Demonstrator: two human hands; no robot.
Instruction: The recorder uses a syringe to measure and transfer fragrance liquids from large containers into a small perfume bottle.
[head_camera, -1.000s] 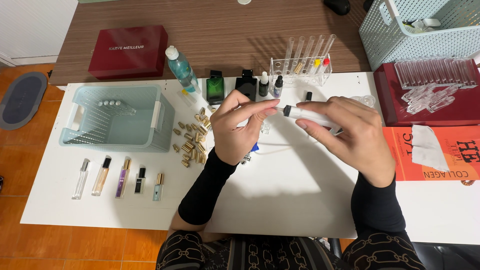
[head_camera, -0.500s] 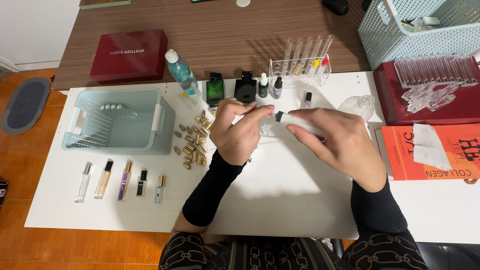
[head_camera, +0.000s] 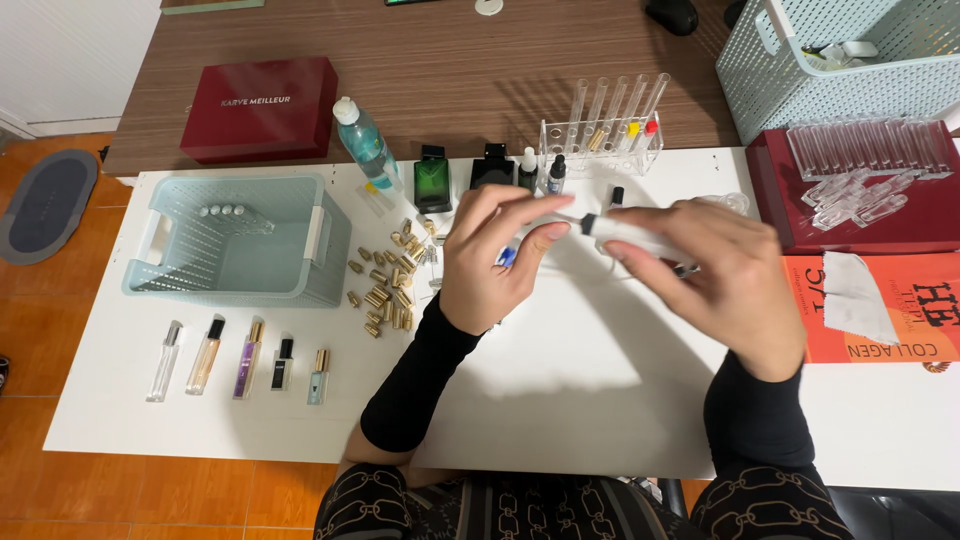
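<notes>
In the middle of the frame the right hand (head_camera: 715, 280) is closed around the barrel of a clear syringe (head_camera: 630, 232) with a dark plunger seal, held level above the white counter (head_camera: 560, 400); the left hand (head_camera: 490, 260) pinches at the syringe's tip with thumb and forefinger, and a small blue piece (head_camera: 507, 257) shows under its fingers. At upper left a dark red rectangular box (head_camera: 258, 108) with pale lettering on its lid lies on the brown wooden surface (head_camera: 450, 60). A second dark red box (head_camera: 850, 195) sits at the right edge under a pile of clear plastic vials (head_camera: 865, 165), and below it lies an orange package (head_camera: 880, 310) with black lettering and a white tissue (head_camera: 860, 295) on top. Two pale green perforated baskets are in view: one (head_camera: 235, 240) at left holding a few small capped vials, one (head_camera: 850, 55) at upper right. Below the left basket stand five slim spray bottles (head_camera: 235, 360) in a row. A heap of small gold caps (head_camera: 390, 280), too many to count, lies beside the basket. Along the counter's far edge are a blue-tinted bottle (head_camera: 362, 140) with a white cap, one green square bottle (head_camera: 431, 180), one black square bottle (head_camera: 492, 170), two small dropper bottles (head_camera: 540, 170) and a clear rack (head_camera: 600, 130) with five test tubes.
</notes>
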